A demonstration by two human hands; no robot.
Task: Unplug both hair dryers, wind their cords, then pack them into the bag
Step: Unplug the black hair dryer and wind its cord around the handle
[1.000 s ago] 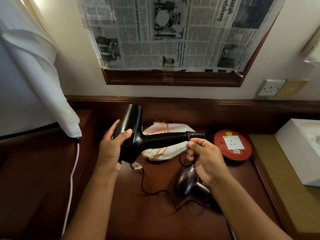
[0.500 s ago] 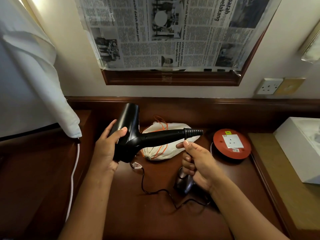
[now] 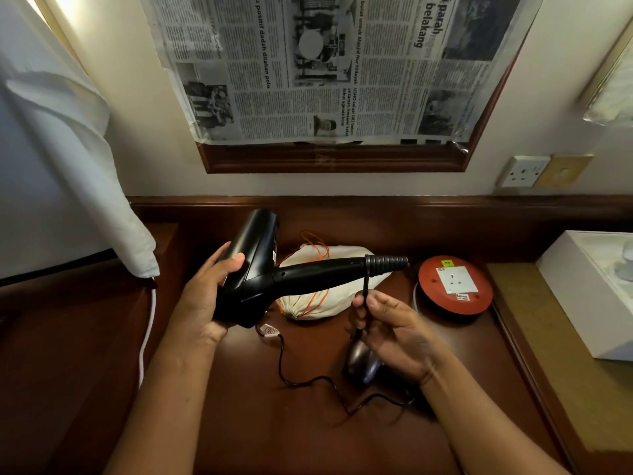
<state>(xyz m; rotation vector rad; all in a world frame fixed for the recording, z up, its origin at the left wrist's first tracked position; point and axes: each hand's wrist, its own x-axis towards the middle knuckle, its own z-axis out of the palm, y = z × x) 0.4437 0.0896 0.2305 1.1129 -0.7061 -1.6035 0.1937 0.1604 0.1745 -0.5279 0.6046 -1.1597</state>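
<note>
My left hand grips the barrel of a black hair dryer held above the wooden desk, handle pointing right. Its black cord loops over the handle near the ribbed collar, and my right hand pinches it just below. The rest of the cord trails on the desk. A second, dark grey hair dryer lies on the desk, partly hidden under my right hand. A cream drawstring bag with orange strings lies behind the black dryer.
A round red extension socket sits right of the bag. A white box stands on a ledge at the right. A wall outlet is above it. White cloth and a white cable hang at the left.
My right hand has brought the cord over the handle by the ribbed collar and dropped below it. The dryer has shifted slightly right.
</note>
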